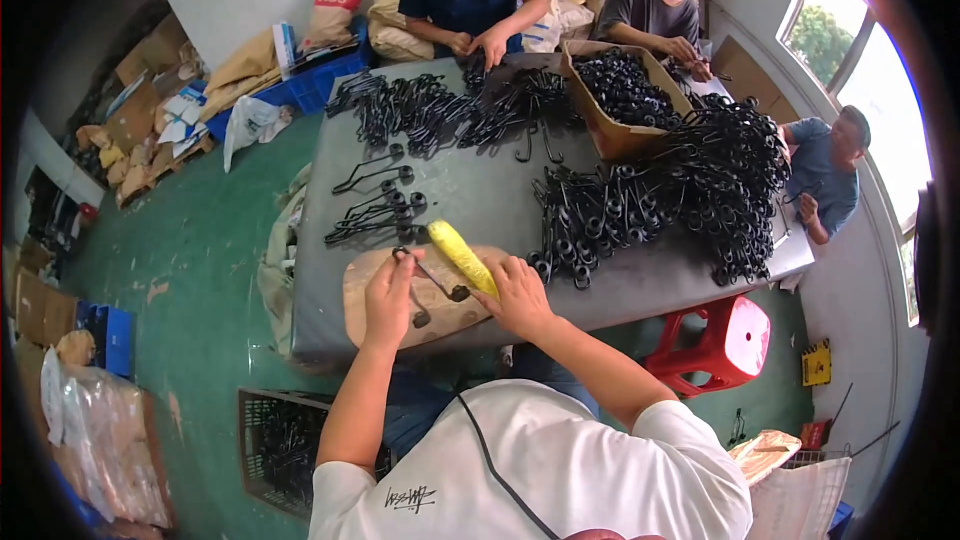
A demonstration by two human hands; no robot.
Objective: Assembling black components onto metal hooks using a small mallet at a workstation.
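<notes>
My left hand (388, 292) pinches a thin black bent metal hook (432, 278) by its upper end. The hook slants down to the right, ending in a dark round knob close to my right thumb. My right hand (520, 295) is wrapped round a thick yellow-covered bar (460, 253) that tilts up to the left. Both hands are over a light brown board (362, 305) at the table's near edge. Beyond my left hand lies a small row of similar black hooks (375, 215) with round ends.
On the grey table (480, 185), hooks spread along the far side, and a big heap (720, 185) fills the right. A carton (610, 140) holds black parts. Three people work around the table. A red stool (715, 340) stands at right; a dark crate (265, 450) sits lower left.
</notes>
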